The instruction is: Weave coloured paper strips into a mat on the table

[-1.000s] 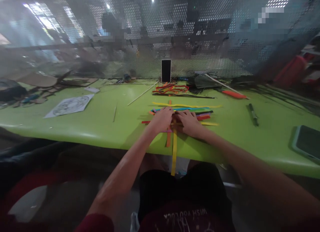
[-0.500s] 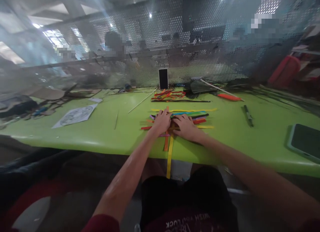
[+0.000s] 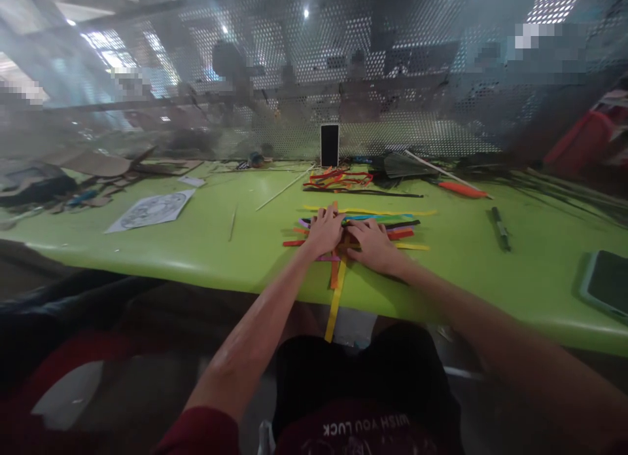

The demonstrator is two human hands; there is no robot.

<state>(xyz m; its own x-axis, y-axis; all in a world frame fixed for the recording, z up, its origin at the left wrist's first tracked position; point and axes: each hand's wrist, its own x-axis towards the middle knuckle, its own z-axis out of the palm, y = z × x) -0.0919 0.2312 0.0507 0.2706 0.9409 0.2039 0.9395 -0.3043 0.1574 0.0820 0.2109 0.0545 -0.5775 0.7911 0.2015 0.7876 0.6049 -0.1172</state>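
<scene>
Several coloured strips lie crosswise on the green table, among them a red strip (image 3: 293,243) and a blue strip (image 3: 380,217). A yellow strip (image 3: 335,303) and an orange strip (image 3: 334,276) run towards me, the yellow one hanging over the table edge. My left hand (image 3: 326,231) presses on the left part of the strips, fingers bent and close together; what its fingertips pinch is too small to tell. My right hand (image 3: 371,244) rests on the strips just to the right, fingers spread. The middle of the strips is partly hidden under both hands.
Behind the strips, a phone (image 3: 330,145) stands upright near a pile of red and orange strips (image 3: 341,178). A printed sheet (image 3: 152,210) lies left. On the right are an orange-handled tool (image 3: 462,190), a dark pen (image 3: 501,228) and another phone (image 3: 608,281) near the green table's edge (image 3: 530,324).
The view has shifted slightly, so the table items appear a little further right. Both hands remain on the strips, with only slight finger movement.
</scene>
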